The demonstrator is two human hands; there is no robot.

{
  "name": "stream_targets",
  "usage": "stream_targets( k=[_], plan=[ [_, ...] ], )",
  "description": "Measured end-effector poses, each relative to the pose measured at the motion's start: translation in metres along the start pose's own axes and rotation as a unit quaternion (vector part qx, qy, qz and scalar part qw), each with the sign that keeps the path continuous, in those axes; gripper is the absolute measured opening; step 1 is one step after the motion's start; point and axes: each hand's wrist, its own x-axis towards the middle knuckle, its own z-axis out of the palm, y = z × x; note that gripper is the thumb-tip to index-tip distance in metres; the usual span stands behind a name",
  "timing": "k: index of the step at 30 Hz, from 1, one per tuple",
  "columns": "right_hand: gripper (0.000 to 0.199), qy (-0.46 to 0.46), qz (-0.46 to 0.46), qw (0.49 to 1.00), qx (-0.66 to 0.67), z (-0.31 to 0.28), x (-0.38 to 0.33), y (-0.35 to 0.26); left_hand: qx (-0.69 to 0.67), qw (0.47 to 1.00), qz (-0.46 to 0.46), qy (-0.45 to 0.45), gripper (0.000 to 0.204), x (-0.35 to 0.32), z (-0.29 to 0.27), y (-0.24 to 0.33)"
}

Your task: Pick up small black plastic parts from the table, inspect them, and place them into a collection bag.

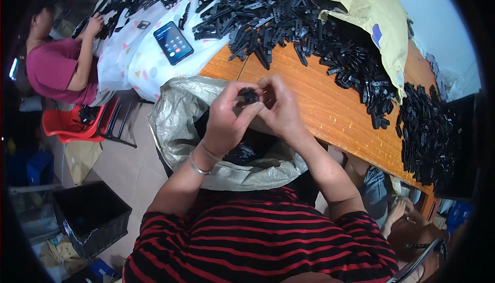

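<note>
Fingers [253,109] of both our hands pinched the small black plastic part [250,96] between them, left hand [227,123] slightly nearer, over the sack [180,118].

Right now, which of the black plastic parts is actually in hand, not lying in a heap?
The small black plastic part pinched between the left hand and right hand, above the open grey woven sack. All the others lie loose in heaps on the wooden table.

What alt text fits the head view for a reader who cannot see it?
Both hands, left hand and right hand, pinch a small black plastic part above an open woven sack. Heaps of black parts cover the wooden table beyond.
</note>
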Motion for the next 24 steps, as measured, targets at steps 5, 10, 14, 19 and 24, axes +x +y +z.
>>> stream_targets(
  k=[5, 10, 14, 19, 24],
  plan=[
    [0.042, -0.084, -0.034, 0.994, -0.06, 0.002, -0.014, -0.018, 0.082, 0.996, -0.04, -0.007, 0.011, -0.013, -0.015, 0.002],
    [0.031, -0.112, -0.117, 0.976, -0.146, -0.054, -0.019, -0.001, 0.248, 0.956, -0.051, -0.147, 0.01, -0.027, -0.046, 0.01],
    [0.018, 0.078, 0.022, 0.943, -0.322, -0.134, -0.012, 0.03, 0.365, 0.913, 0.017, -0.183, 0.014, -0.026, -0.056, 0.01],
    [0.021, 0.123, 0.057, 0.847, -0.514, -0.18, -0.014, 0.056, 0.359, 0.918, 0.12, -0.118, 0.011, 0.032, -0.039, 0.003],
    [0.022, 0.082, -0.054, 0.866, -0.49, -0.155, 0.003, 0.063, 0.442, 0.871, 0.176, -0.117, 0.014, 0.097, -0.014, -0.039]
  ],
)
